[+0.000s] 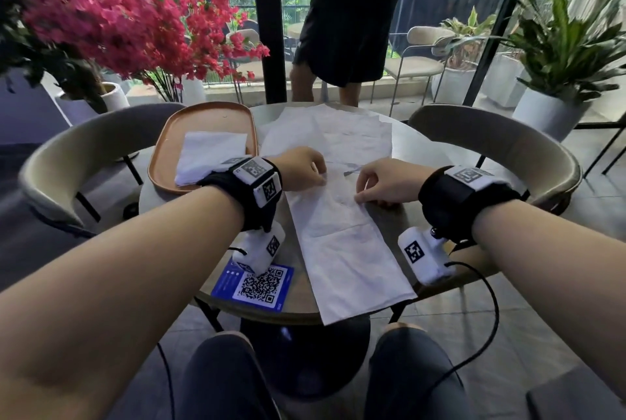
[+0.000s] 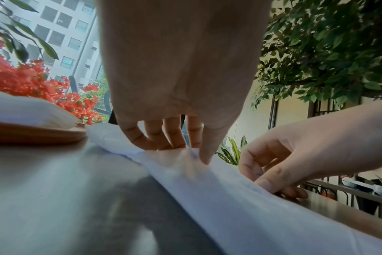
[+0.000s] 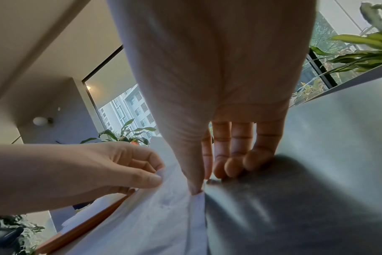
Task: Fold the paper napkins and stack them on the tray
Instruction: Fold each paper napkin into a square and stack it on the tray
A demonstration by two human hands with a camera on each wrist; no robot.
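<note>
A long white paper napkin folded into a strip lies on the round table, its near end hanging over the front edge. My left hand pinches its far left edge between thumb and fingers. My right hand pinches the far right edge, thumb on top. Beyond the hands lie spread unfolded napkins. An orange-brown oval tray at the left holds a folded napkin stack; its rim shows in the left wrist view.
A blue QR-code card lies near the front left table edge. Grey chairs flank the table on both sides. A person in dark clothes stands behind it. Red flowers and potted plants stand farther back.
</note>
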